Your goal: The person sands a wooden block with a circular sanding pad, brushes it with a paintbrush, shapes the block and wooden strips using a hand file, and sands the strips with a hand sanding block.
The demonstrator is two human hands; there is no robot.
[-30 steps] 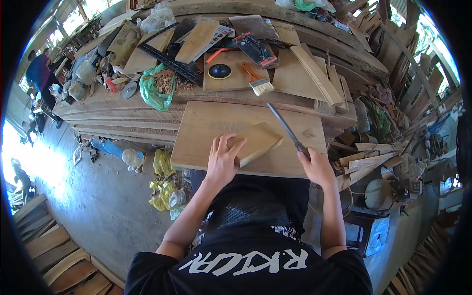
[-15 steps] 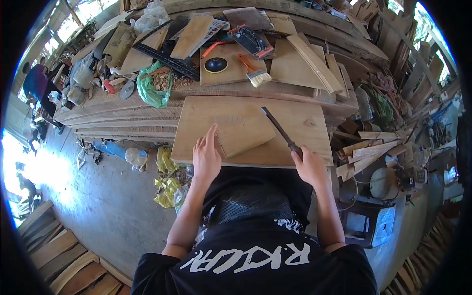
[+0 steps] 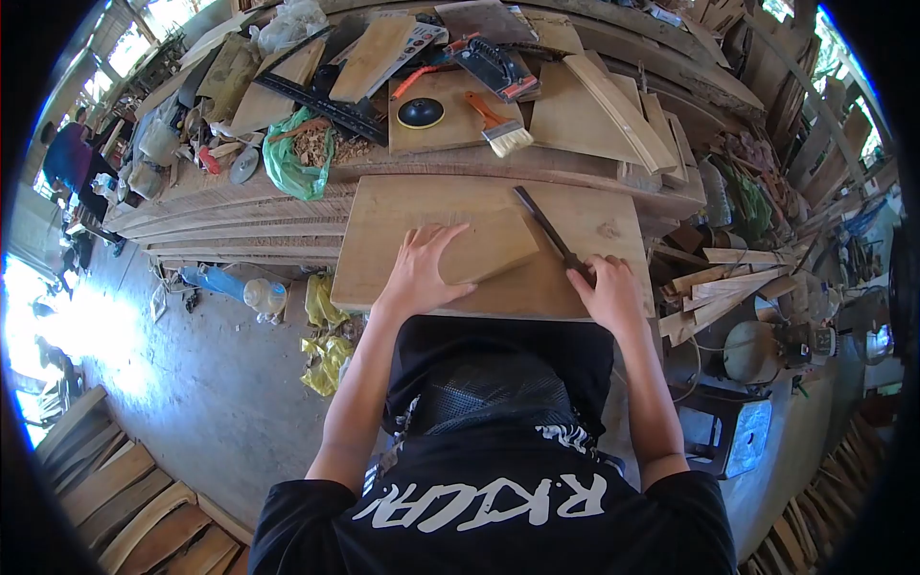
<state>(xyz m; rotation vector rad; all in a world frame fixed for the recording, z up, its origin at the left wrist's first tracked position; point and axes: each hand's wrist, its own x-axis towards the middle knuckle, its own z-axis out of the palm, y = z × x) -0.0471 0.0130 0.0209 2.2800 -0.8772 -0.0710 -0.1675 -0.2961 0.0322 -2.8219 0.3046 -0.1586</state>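
left hand (image 3: 417, 273) had opened out over the left end of the wood piece (image 3: 494, 244), thumb now spread from the fingers; i couldn't tell if it pressed down. piece lay mid-surface (image 3: 623, 206). right hand (image 3: 613, 292) gripped the handle of a dark, file-like tool (image 3: 544, 225), slanted just beside the piece's right end; contact unclear. my read: good handling called for firm left-hand support, thumb clear of the tool, handle held steady.

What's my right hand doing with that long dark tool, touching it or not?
Touching: the head view shows your right hand with its fingers closed around the near end of the long dark tool.
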